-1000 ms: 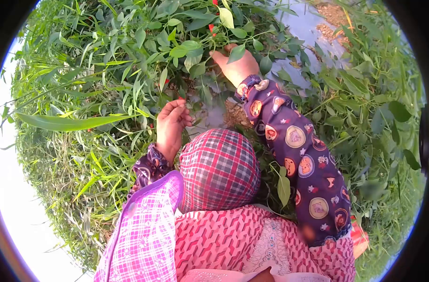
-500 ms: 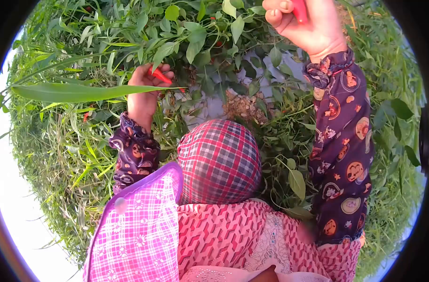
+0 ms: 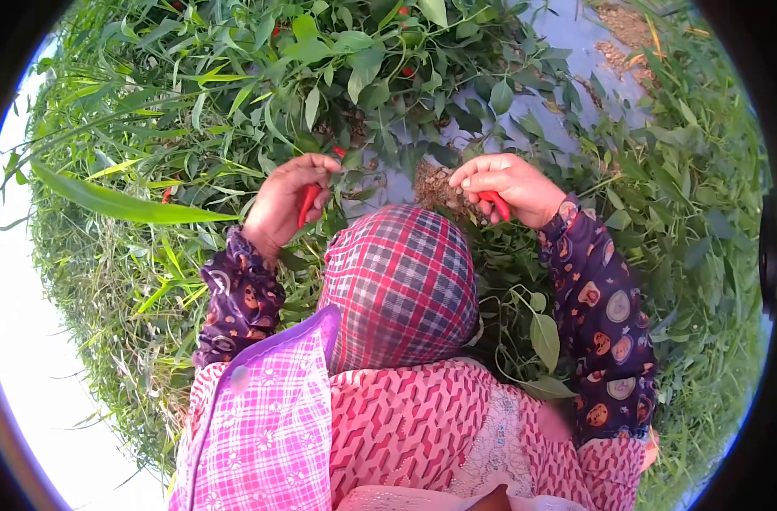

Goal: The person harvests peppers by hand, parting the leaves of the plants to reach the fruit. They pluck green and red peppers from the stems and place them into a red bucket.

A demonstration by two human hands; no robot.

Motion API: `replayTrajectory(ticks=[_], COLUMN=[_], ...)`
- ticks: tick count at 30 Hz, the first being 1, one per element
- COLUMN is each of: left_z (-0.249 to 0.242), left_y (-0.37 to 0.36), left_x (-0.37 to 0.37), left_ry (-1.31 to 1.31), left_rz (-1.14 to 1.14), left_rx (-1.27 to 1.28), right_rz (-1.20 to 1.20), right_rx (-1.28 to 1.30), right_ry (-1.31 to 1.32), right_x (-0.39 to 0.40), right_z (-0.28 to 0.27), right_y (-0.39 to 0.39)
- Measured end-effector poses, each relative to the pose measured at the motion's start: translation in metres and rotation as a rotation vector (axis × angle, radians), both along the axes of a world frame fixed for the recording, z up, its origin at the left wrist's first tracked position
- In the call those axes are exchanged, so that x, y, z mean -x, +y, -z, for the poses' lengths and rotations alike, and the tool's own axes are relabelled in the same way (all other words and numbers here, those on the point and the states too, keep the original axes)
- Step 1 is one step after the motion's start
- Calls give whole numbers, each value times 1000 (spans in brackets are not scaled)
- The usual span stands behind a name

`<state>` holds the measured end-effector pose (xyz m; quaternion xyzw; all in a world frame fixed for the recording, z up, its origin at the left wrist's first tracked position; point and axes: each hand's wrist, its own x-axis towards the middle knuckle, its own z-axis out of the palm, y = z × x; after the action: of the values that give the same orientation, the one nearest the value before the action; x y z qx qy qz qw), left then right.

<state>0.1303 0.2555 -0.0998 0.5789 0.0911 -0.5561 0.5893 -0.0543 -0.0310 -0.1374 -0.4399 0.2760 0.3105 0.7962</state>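
My left hand is closed around a red chili pepper, which hangs down past the curled fingers. Level with it on the right, my right hand has thumb and forefinger nearly together, and the other fingers are folded over red chili in the palm. Both hands are just beyond a rounded red-and-black plaid cloth shape, in front of leafy chili plants. Another red chili shows among the leaves just past my left fingertips.
More red chilies hang in the foliage ahead. Pale ground sheeting and dry clods show between the plants. A long grass blade reaches in from the left. Pink checked cloth with purple trim covers the lower left.
My right hand has come down and left from the top right, still with red chili in it. My left hand has turned and moved slightly down and right with its chili.
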Motion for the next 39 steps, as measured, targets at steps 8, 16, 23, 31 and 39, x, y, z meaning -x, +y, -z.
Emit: replayTrajectory(ticks=[8,16,23,31,39], left_z=[123,117,45,26,43], left_y=[33,-32,-76,-89,-84], left_x=[37,-19,-29,-55,-39], left_ry=[-1279,-1080,-400,-165,-186], left_rz=[338,1379,451,553,481], left_rx=[-638,-762,-112,72,47], right_rz=[-230,-99,115,204,-178], right_rx=[194,267,190,593,505], right_ry=[115,32,-1,-465,-260], right_x=[38,30,24,-54,-78], right_z=[47,51,40,18,-28], right_y=[27,20,5,19,11])
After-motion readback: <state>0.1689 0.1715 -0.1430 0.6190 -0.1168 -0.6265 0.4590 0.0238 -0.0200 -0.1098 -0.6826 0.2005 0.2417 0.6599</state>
